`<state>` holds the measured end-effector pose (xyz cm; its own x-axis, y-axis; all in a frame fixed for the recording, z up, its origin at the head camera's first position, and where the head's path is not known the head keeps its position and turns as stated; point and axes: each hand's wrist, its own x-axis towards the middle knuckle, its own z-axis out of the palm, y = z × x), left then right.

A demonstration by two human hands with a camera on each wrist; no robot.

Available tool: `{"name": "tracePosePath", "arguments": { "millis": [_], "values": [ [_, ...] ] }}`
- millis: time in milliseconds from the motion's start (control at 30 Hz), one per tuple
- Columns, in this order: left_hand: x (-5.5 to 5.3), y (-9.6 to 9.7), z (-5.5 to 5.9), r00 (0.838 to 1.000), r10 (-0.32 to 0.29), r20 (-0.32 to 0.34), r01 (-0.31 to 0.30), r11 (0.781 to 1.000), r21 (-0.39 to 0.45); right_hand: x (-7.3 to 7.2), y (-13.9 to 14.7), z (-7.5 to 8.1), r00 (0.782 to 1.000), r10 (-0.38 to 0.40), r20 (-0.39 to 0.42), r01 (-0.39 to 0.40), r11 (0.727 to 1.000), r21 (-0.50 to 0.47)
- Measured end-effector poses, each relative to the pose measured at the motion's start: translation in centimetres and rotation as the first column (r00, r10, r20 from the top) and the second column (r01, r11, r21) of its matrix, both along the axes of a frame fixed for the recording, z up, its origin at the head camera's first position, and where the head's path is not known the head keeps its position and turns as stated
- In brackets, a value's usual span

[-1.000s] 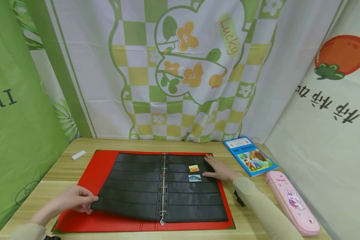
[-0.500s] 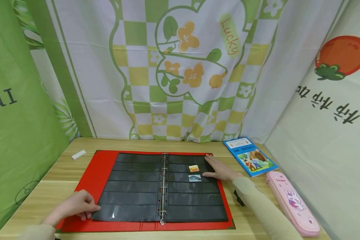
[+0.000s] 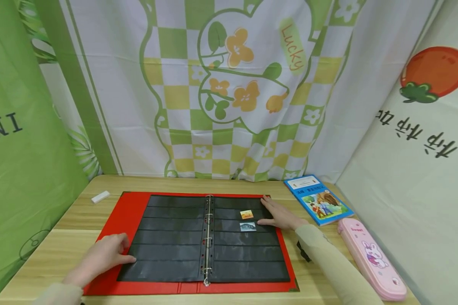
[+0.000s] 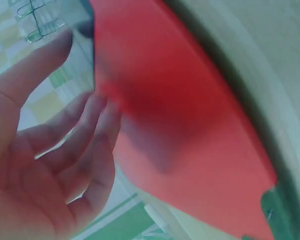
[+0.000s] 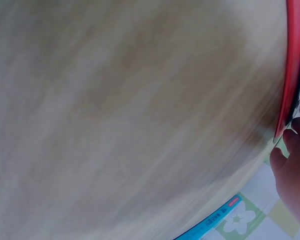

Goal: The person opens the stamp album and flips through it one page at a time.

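Observation:
A red ring binder (image 3: 114, 220) lies spread on the table, with black pocketed pages (image 3: 168, 250) on both sides of its metal rings (image 3: 208, 241). Two small stamps, an orange one (image 3: 247, 214) and a grey-blue one (image 3: 247, 226), sit in the right page's pockets. My left hand (image 3: 104, 256) is at the left page's outer edge, thumb tip on the page. In the left wrist view its fingers (image 4: 85, 130) are loosely bent over the red cover, pinching nothing. My right hand (image 3: 282, 215) rests on the right page's upper outer edge, fingers extended.
A white eraser-like block (image 3: 100, 197) lies beyond the binder's left corner. To the right are a blue book (image 3: 318, 199) and a pink pencil case (image 3: 372, 258). Patterned cloth hangs along the table's back and sides.
The left page, lifted at its near corner a second ago, now lies flat. My left hand has let go of that corner and moved up and right. My right hand stays put.

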<state>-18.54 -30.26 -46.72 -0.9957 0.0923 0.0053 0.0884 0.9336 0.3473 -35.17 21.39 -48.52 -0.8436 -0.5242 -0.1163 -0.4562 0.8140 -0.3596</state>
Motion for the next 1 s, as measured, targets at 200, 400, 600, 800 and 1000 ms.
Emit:
{"name": "tracePosePath", "arguments": {
  "millis": [200,400,600,800,1000],
  "values": [
    [-0.9,0.7,-0.9,0.977,-0.043,-0.210,0.025,0.996,-0.090,-0.1,0.2,0.0,1.000,-0.006,0.023,0.006,1.000,-0.002],
    [-1.9,0.9,-2.1,0.971,-0.181,-0.154,0.172,0.983,-0.069,-0.3,0.2,-0.1,1.000,-0.005,0.015,0.005,1.000,0.018],
    [-2.5,0.7,-3.3,0.971,-0.222,-0.091,0.219,0.975,-0.044,-0.1,-0.2,0.1,1.000,0.019,-0.001,-0.018,0.998,0.062],
    [-2.7,0.7,-3.6,0.967,-0.237,-0.091,0.229,0.969,-0.089,-0.1,-0.2,0.1,1.000,0.009,0.002,-0.009,0.998,0.061],
    [-2.7,0.8,-3.6,0.965,-0.246,-0.093,0.233,0.964,-0.130,-0.2,-0.2,0.0,1.000,0.007,-0.021,-0.006,0.998,0.058]
  ]
}}
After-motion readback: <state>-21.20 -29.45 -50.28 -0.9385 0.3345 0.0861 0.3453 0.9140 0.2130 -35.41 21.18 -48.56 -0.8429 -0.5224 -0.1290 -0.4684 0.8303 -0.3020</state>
